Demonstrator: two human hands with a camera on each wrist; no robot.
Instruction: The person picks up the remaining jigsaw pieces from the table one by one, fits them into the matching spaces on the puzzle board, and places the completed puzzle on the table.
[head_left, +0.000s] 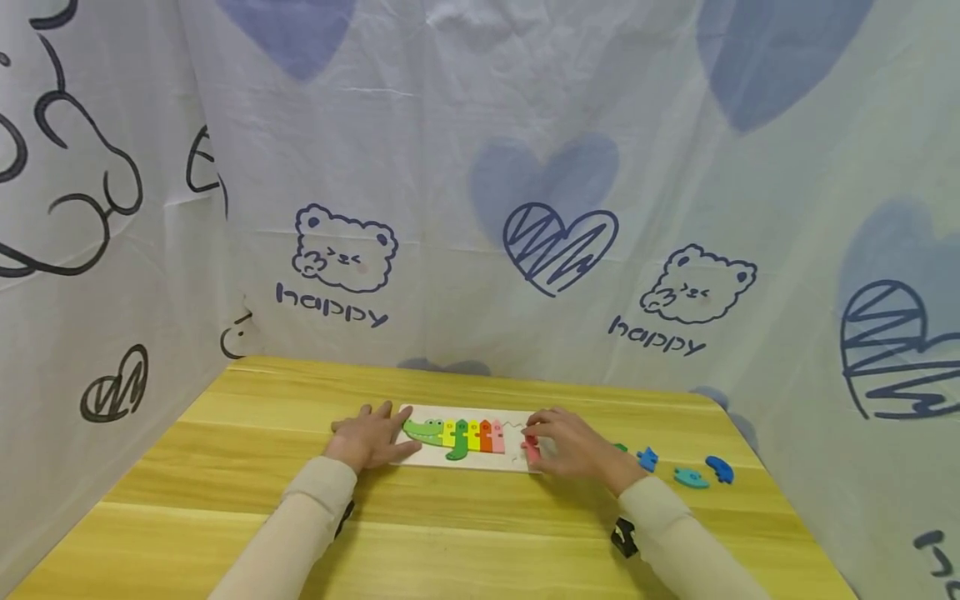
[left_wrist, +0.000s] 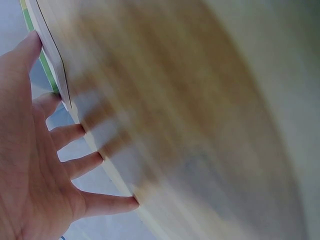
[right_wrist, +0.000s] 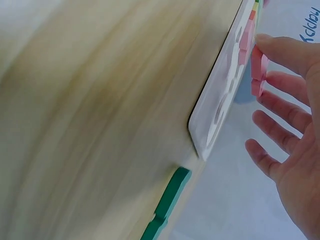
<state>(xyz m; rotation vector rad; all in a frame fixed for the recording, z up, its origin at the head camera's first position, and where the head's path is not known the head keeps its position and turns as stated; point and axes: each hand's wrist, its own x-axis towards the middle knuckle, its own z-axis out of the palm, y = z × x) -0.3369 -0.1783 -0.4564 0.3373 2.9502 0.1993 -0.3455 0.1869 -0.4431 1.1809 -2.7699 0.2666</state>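
A white puzzle board lies on the table with a crocodile picture built from coloured pieces. Its green head is at the left, followed by yellow, green, orange, red and pink pieces. The right part of the recess is bare. My left hand touches the board's left end with thumb and index finger; its other fingers spread straight onto the table, as the left wrist view shows. Between thumb and fingers my right hand pinches a pink puzzle piece, tilted above the board's right part.
Right of my right hand lie loose pieces: a green one, a blue one, a teal one and a dark blue curved one. The wooden table ends at a printed cloth behind.
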